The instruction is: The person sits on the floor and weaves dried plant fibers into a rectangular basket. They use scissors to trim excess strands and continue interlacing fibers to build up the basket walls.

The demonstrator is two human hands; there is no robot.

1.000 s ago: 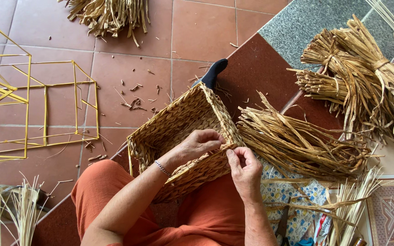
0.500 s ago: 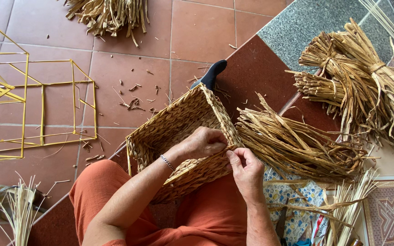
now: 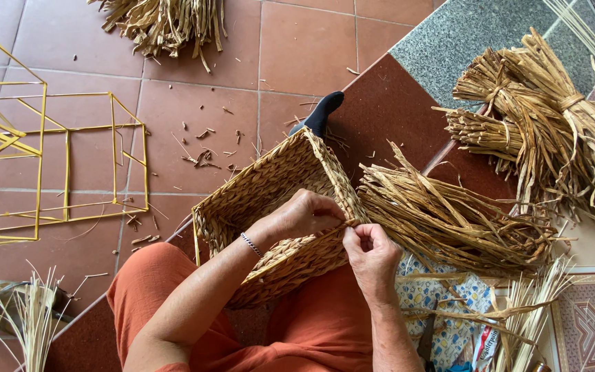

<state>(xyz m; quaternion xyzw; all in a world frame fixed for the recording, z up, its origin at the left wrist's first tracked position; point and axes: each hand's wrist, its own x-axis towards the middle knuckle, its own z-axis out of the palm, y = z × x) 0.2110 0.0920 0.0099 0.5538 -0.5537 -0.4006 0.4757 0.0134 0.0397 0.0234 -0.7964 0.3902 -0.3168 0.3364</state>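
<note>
Both hands I see pinched shut at the basket [image 3: 270, 207] rim on my lap, left hand [image 3: 304, 213] and right hand [image 3: 370, 251] gripping one strand [image 3: 348, 223], straw pile [image 3: 449, 217] crowding the right, yellow frame [image 3: 63, 165] beyond bare tiles left.

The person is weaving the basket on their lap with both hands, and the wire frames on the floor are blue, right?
Not quite: the wire frames are yellow, not blue, as the head view shows. The rest holds: both the left hand and right hand work at the basket on their lap.
</note>
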